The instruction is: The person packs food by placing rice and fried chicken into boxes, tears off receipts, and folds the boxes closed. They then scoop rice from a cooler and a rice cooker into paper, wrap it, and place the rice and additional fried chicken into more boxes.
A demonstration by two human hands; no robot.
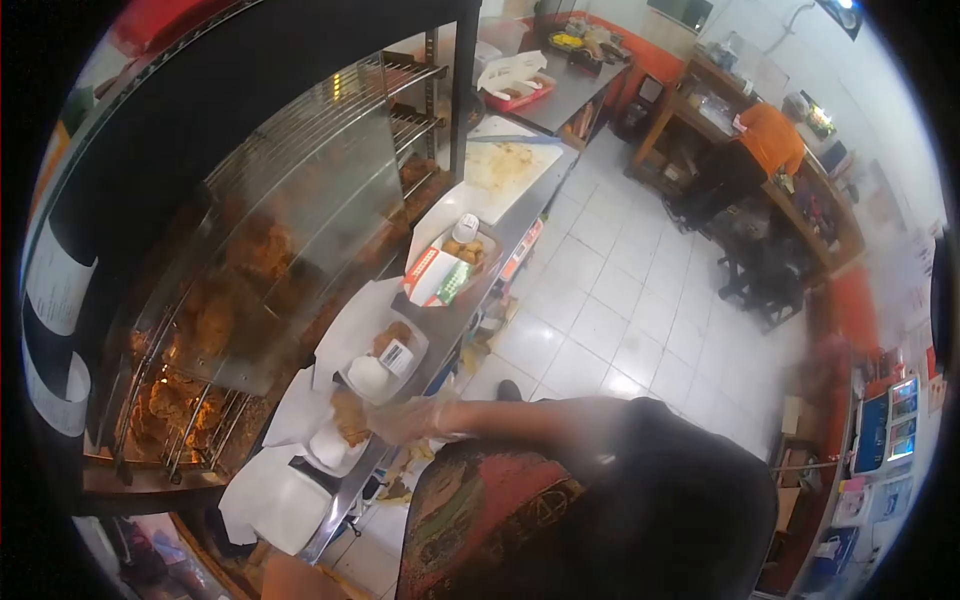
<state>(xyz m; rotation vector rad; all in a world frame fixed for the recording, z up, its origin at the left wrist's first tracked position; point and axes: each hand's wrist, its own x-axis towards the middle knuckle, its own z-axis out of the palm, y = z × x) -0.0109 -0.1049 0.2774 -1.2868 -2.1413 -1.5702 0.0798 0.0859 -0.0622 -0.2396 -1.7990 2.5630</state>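
Observation:
My right hand (405,420), in a clear plastic glove, reaches across to a white food box and closes on a piece of fried chicken (349,413). The chicken is just above a white mound of rice (332,446) in that box. Beside it, another open box holds a white mound (368,376), a brown fried piece (392,338) and a small white labelled packet (396,357). Nearer to me lies a white box (278,497) with its lid spread. At the bottom edge a bit of my left forearm (295,580) shows, its hand outside the frame.
A heated glass cabinet (330,190) of fried chicken stands along the left. Farther up the counter are a box with nuggets (464,250), a stained cutting board (505,170) and a red-and-white box (520,92). A person in orange (770,140) bends at a wooden desk (695,115).

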